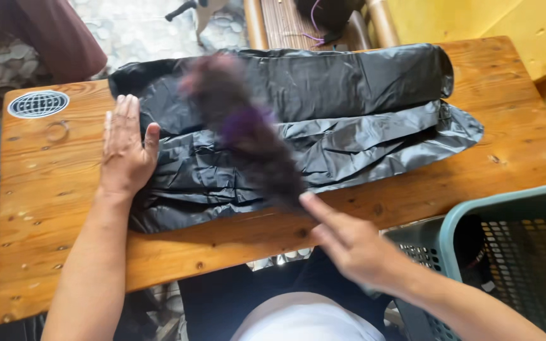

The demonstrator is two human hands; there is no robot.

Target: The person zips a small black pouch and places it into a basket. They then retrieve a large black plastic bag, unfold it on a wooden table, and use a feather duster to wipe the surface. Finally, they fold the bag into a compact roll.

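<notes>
A black plastic bag (361, 120) lies folded lengthwise across the wooden table (52, 208). My left hand (125, 146) rests flat, fingers together, on the bag's left end. My right hand (347, 243) is at the table's near edge and grips the end of a dark fluffy thing with a purple patch (248, 129). That thing is blurred with motion and stretches up and to the left over the bag. I cannot tell what kind of thing it is.
A teal plastic basket (494, 208) with a perforated wall stands at the lower right, beside the table. A round grey sticker (38, 103) sits at the table's far left corner. Stone floor, a maroon cloth and a slatted bench lie beyond the table.
</notes>
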